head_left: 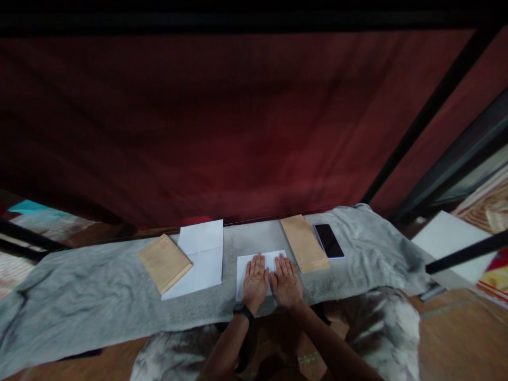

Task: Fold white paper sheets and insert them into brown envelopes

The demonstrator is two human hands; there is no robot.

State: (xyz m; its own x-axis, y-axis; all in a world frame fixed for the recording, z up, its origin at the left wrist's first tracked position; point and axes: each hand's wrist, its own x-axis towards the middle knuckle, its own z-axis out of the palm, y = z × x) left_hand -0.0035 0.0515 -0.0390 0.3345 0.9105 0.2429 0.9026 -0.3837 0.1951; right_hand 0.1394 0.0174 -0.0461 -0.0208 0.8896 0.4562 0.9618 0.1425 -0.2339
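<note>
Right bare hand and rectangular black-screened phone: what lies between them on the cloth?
In the head view, a tan oblong paper envelope lies between the right hand and the phone, on grey fabric.

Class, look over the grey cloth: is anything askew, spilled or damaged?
The brown envelope at the left lies slantwise, partly covering a creased white sheet, and the grey cloth is rumpled towards both ends. I see no spill or damage.

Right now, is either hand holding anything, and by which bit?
Nothing is held: the left hand and right hand lie flat on the paper.
</note>
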